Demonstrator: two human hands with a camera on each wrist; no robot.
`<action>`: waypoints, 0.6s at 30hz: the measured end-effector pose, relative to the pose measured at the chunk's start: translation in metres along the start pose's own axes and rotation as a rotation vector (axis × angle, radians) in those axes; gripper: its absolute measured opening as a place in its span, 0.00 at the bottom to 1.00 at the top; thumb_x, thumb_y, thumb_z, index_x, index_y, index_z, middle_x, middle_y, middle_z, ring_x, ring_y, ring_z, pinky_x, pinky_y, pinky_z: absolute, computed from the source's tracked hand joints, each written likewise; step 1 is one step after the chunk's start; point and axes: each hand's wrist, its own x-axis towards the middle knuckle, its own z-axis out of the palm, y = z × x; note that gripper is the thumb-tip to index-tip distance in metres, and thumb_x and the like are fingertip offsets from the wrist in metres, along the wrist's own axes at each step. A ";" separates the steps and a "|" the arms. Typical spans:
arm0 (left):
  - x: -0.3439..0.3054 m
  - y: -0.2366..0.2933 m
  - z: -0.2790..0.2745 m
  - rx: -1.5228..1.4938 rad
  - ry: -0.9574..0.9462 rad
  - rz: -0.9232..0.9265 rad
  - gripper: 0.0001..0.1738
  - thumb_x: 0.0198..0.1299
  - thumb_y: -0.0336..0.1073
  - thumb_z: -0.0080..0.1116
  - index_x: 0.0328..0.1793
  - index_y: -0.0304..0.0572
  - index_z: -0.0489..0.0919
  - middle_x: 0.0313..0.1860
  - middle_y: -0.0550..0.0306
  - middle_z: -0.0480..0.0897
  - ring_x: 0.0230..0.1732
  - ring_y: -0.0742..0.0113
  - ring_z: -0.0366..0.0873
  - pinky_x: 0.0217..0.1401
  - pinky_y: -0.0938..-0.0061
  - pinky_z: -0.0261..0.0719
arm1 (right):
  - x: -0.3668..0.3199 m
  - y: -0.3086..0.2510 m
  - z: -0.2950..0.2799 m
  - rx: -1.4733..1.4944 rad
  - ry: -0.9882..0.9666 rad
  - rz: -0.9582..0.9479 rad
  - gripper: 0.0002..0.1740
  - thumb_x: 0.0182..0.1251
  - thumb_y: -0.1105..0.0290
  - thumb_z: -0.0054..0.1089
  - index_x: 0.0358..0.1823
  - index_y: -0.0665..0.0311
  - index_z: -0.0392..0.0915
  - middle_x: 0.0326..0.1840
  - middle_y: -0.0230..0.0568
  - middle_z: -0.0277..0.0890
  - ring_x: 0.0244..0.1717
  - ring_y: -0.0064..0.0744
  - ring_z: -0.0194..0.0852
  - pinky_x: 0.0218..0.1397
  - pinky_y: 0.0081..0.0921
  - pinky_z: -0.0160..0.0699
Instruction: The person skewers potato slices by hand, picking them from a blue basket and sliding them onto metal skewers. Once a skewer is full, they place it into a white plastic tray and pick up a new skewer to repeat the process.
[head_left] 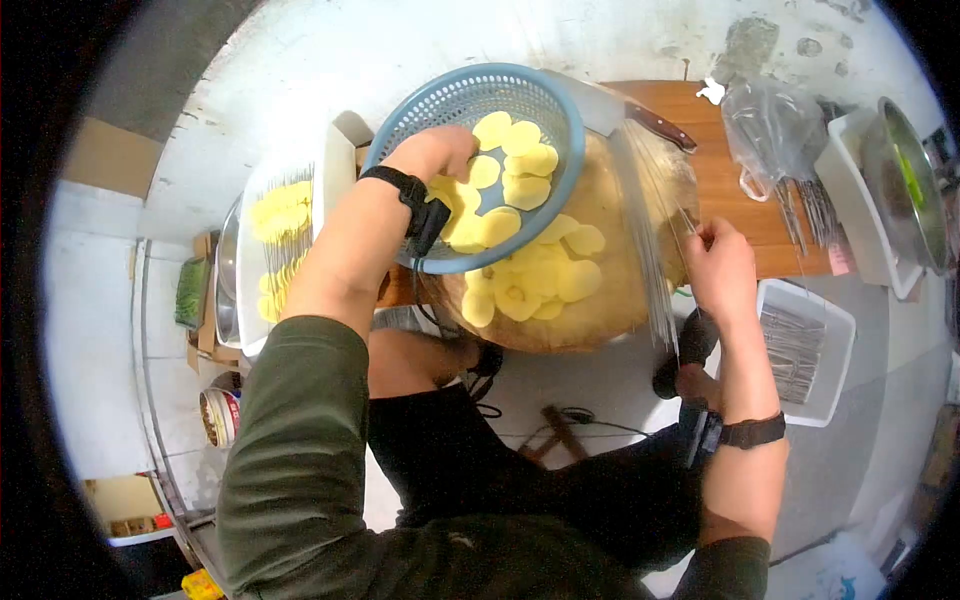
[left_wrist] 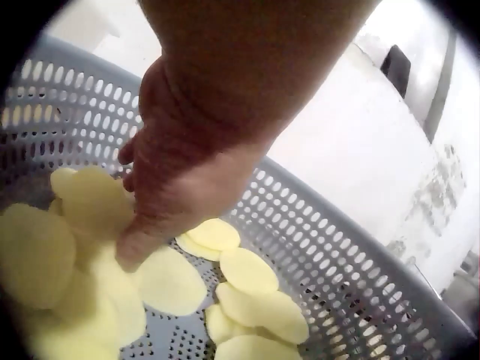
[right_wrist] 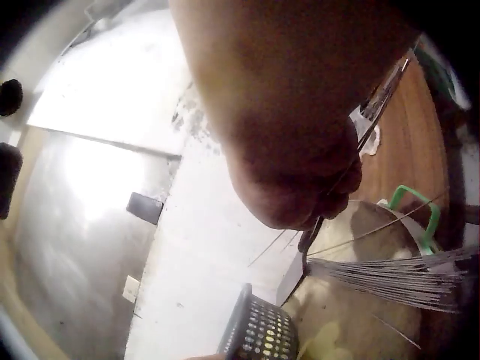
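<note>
Across the near board (head_left: 625,310), loose slices (head_left: 577,282) are lying in a pile, skewers (head_left: 648,245) resting beside them. Near tray (head_left: 845,360), white: holding more skewers. Right hand (head_left: 722,268): curling its fingers beside the board's skewers; whether it is pinching one, the views cannot tell. Basket (head_left: 572,150), blue, perforated: holding more slices, some overlapping. Left hand (left_wrist: 187,180): reaching into it, thumb touching the slices; whether it is gripping one, cannot tell. Picking from the basket seems to be the step in hand; the next move is calling for a light pinch, separating overlapping slices. Left tray (head_left: 333,170), white: holding skewered slices (head_left: 280,215) in rows. Farther out: knife (head_left: 660,128) lying beyond the board; clear bag (head_left: 765,130) sitting by the wall; bowl (head_left: 885,200) containing something green.
</note>
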 end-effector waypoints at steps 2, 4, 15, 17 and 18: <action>0.004 -0.002 0.006 0.032 -0.020 -0.017 0.29 0.43 0.46 0.70 0.49 0.32 0.82 0.47 0.38 0.83 0.50 0.45 0.81 0.51 0.59 0.78 | 0.000 0.000 -0.002 0.007 0.005 0.003 0.13 0.63 0.64 0.56 0.38 0.67 0.79 0.37 0.59 0.80 0.43 0.59 0.78 0.48 0.47 0.75; 0.008 -0.002 0.018 -0.274 0.281 0.029 0.30 0.43 0.53 0.68 0.42 0.31 0.82 0.38 0.40 0.84 0.40 0.47 0.82 0.43 0.58 0.77 | -0.001 -0.004 -0.003 0.019 0.010 0.009 0.12 0.63 0.64 0.56 0.38 0.68 0.79 0.37 0.59 0.80 0.43 0.59 0.78 0.48 0.47 0.74; 0.029 0.044 0.000 -0.454 0.254 -0.062 0.30 0.44 0.59 0.69 0.28 0.33 0.83 0.23 0.44 0.81 0.28 0.52 0.80 0.35 0.62 0.76 | -0.002 -0.001 0.005 0.017 0.094 -0.104 0.14 0.62 0.64 0.56 0.33 0.72 0.75 0.26 0.54 0.77 0.30 0.50 0.78 0.38 0.38 0.74; 0.027 0.035 -0.001 -0.593 0.375 0.022 0.22 0.49 0.48 0.68 0.31 0.32 0.82 0.23 0.49 0.81 0.26 0.59 0.78 0.32 0.65 0.76 | -0.004 -0.007 -0.001 0.050 0.007 -0.024 0.13 0.63 0.65 0.57 0.37 0.70 0.78 0.36 0.61 0.79 0.42 0.61 0.77 0.46 0.46 0.73; 0.026 0.032 0.001 -0.594 0.375 0.021 0.22 0.49 0.48 0.68 0.31 0.32 0.82 0.23 0.49 0.81 0.26 0.59 0.78 0.32 0.65 0.76 | -0.004 -0.006 -0.001 0.049 0.006 -0.026 0.13 0.63 0.65 0.57 0.37 0.70 0.78 0.36 0.61 0.79 0.42 0.61 0.77 0.46 0.46 0.73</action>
